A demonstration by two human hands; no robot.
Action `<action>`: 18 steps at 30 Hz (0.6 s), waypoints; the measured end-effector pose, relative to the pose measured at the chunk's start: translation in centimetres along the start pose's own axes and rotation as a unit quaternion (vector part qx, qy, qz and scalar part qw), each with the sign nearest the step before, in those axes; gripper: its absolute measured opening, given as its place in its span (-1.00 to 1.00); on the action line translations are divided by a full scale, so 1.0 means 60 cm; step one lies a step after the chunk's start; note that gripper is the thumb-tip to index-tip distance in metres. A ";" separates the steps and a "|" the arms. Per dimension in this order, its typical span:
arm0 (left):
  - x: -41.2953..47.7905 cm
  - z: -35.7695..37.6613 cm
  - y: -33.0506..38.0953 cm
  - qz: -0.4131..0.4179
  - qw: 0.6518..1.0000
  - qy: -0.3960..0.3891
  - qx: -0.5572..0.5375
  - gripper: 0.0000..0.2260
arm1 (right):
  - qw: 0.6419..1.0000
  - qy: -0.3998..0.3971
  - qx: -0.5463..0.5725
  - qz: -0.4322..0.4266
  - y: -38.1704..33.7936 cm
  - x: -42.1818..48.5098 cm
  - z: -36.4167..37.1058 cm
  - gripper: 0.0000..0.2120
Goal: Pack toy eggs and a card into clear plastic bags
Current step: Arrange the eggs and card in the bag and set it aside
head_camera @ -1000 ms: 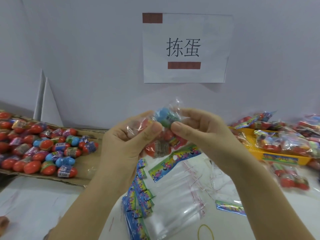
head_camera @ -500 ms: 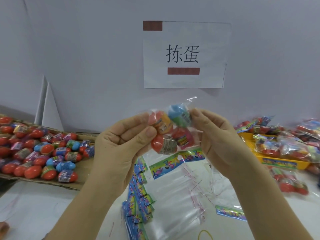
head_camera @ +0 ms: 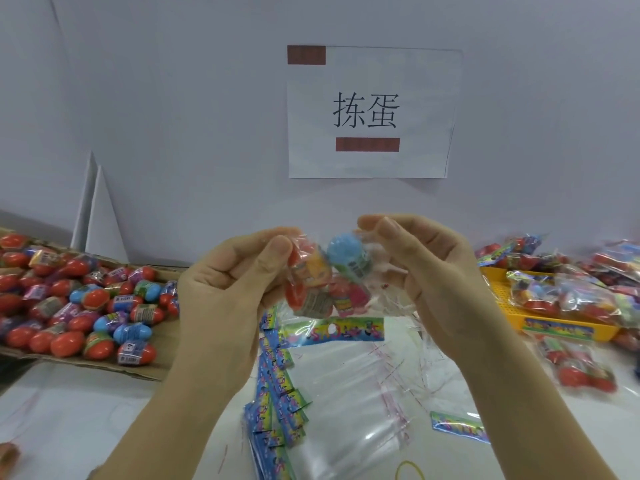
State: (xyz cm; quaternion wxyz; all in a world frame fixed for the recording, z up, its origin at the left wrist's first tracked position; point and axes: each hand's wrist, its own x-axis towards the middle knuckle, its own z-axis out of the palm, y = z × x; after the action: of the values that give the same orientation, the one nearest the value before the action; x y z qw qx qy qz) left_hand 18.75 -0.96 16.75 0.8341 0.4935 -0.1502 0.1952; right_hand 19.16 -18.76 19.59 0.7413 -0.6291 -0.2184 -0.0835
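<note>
A clear plastic bag of toy eggs (head_camera: 323, 282) hangs in the air between my hands, holding red eggs and one blue egg, with a colourful card (head_camera: 346, 330) at its lower end. My left hand (head_camera: 235, 278) pinches the bag's left upper corner between thumb and fingers. My right hand (head_camera: 426, 268) pinches the right upper edge beside the blue egg. Under them lies a stack of empty clear bags (head_camera: 346, 403) with a fanned row of cards (head_camera: 280, 403) on the white table.
A cardboard tray (head_camera: 152, 370) of loose red and blue eggs lies at the left. A yellow basket (head_camera: 512, 317) with filled bags stands at the right, more filled bags around it. A yellow rubber band (head_camera: 410, 471) lies near the front edge. A paper sign hangs on the wall.
My hands have drawn apart along the bag's top, from touching at the middle to holding its two corners. The bag now hangs spread, eggs in plain view.
</note>
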 end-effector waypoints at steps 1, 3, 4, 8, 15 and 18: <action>-0.002 0.001 0.003 -0.003 1.000 -0.005 -0.005 -0.87 | 1.000 0.016 0.008 -0.017 0.002 0.001 0.003 -0.82; -0.004 0.002 0.003 -0.012 1.000 -0.009 -0.010 -0.88 | 0.998 0.053 0.015 -0.035 0.007 0.002 0.006 -0.80; -0.004 0.004 0.003 -0.023 1.000 -0.002 -0.010 -0.88 | 0.997 0.068 0.009 -0.037 0.009 0.003 0.005 -0.80; -0.002 0.006 0.007 -0.043 0.999 0.014 0.018 -0.85 | 0.995 0.077 -0.031 -0.046 0.012 0.006 -0.006 -0.79; 0.005 -0.002 0.003 -0.069 0.996 0.024 0.058 -0.82 | 0.984 0.087 -0.123 -0.098 0.015 0.003 -0.009 -0.92; 0.007 -0.009 -0.003 -0.095 0.984 0.073 0.128 -0.92 | 0.961 0.150 -0.199 -0.120 0.021 0.003 -0.014 -0.91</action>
State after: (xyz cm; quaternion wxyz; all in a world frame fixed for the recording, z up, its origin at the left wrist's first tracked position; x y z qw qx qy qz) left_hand 19.24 -0.48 16.52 0.7875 0.5927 -0.0148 0.1681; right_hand 20.03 -19.27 18.45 0.6099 -0.7135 -0.1573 -0.3070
